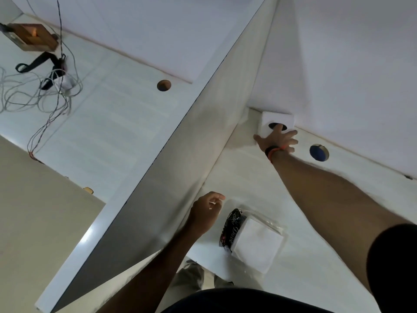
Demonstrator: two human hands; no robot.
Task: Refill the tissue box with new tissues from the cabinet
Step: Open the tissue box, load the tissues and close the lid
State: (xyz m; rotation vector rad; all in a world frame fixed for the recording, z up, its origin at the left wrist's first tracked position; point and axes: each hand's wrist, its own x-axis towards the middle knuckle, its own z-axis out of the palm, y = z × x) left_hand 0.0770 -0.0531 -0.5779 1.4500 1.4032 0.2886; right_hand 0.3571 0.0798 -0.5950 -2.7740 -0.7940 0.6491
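A white square tissue box [284, 118] with a round dark opening stands in the far corner of the white desk [246, 175], against the wall. My right hand [278, 141] is stretched out to it, fingers spread and touching its front, thumb at its left edge. Near the desk's front edge lies a clear plastic pack of white tissues [257, 242] with a black printed band on its left end. My left hand [205, 213] hovers just left of the pack with loosely curled fingers, holding nothing.
A white partition [180, 154] runs diagonally along the desk's left side. A round cable hole [318, 152] sits right of the box. The neighbouring desk has another hole [164, 85], a wooden box [33, 37] and tangled cables [45, 91].
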